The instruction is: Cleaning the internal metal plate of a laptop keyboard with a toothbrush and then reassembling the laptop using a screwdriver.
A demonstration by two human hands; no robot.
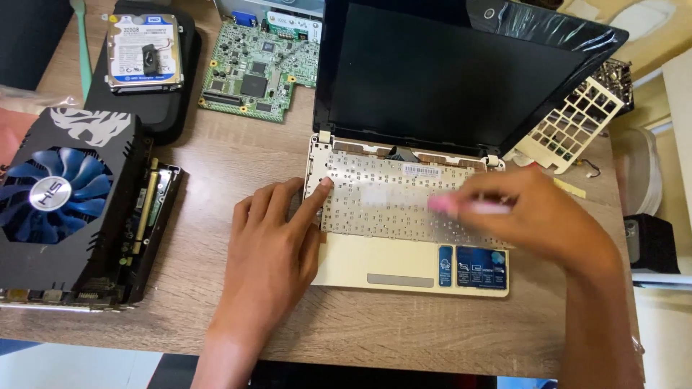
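Two hands work over a small cream laptop [404,266] that lies open on the wooden surface [216,166], its black screen [447,72] tilted back. The keys are gone, so the bare metal plate of the keyboard bay [389,198] shows, full of small holes. The left hand [270,248] lies flat and spread, holding nothing; its index finger presses on the left edge of the laptop. The right hand [537,216] is closed around a thin pink tool [468,207], whose tip is over the middle of the plate. This hand is blurred, so I cannot tell exactly what the tool is.

I think the main risk is a slip: if the tool skids on the plate, it can scratch it or catch what lies under it. If the left hand lets go, the light laptop may slide.

Near the left edge lie a graphics card with a blue fan [61,194], a hard drive [143,52] on a black case, and a green circuit board [252,68]. A cream key frame [569,126] lies behind the screen, to the right.
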